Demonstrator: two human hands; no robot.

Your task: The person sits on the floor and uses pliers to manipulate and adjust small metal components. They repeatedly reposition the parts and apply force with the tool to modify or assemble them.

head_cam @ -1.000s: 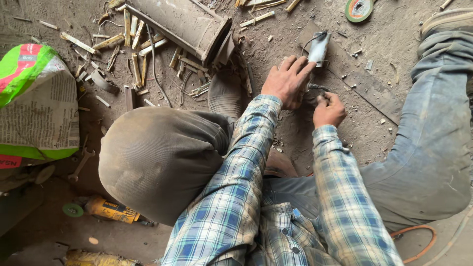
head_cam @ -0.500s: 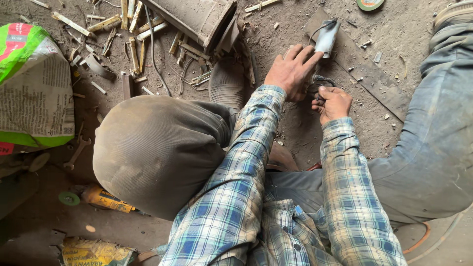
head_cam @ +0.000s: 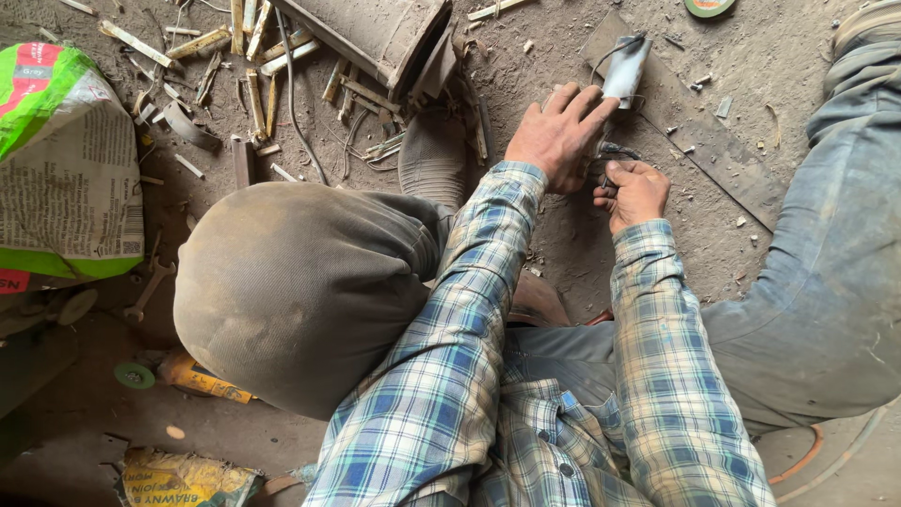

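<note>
Down on the dusty floor, a small grey metal piece (head_cam: 626, 66) lies just beyond the left hand (head_cam: 556, 139), whose spread fingertips (head_cam: 593, 105) rest at its near end. Just beside it, the right hand (head_cam: 634, 192) is curled shut around a small dark part too hidden to identify. Thin wire (head_cam: 610, 49) loops at the piece. Split wood scraps (head_cam: 253, 89) and a grey cylinder (head_cam: 375, 33) lie left; a raised knee (head_cam: 291, 282) blocks the foreground, a printed sack (head_cam: 61, 178) farther left.
</note>
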